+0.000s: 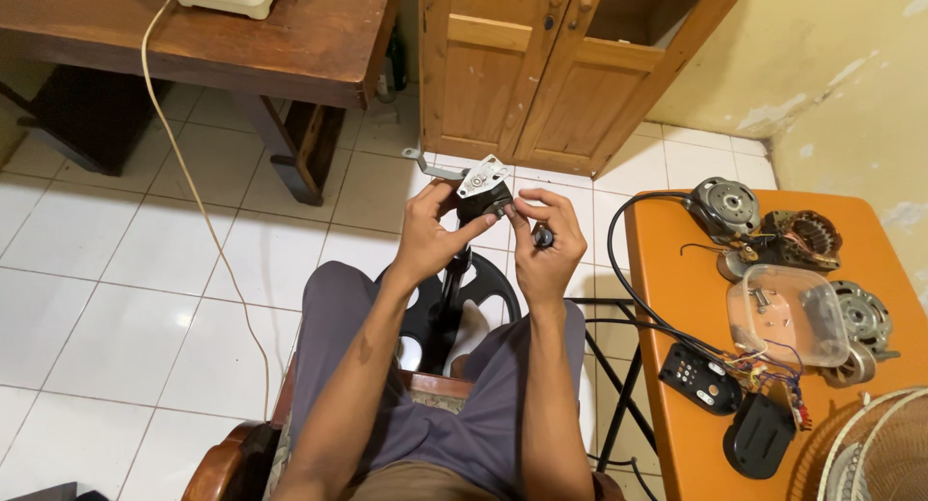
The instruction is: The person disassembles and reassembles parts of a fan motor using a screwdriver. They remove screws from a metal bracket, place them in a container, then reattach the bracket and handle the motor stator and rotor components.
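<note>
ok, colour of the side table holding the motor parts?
Orange table, seen clearly in the head view, right of the person's knees.

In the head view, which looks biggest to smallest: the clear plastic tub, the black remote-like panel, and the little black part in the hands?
1. Clear plastic tub
2. Black button panel
3. Small black part held by the left hand and right hand; it sits nearer the camera, so 2 and 3 are unsure.

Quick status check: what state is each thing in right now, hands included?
left hand: closed on the small black part
right hand: holds a dark tool at that part
small black part: held up, metal plate on top
clear plastic tub: open, on the orange table
cabinet door: ajar
</note>
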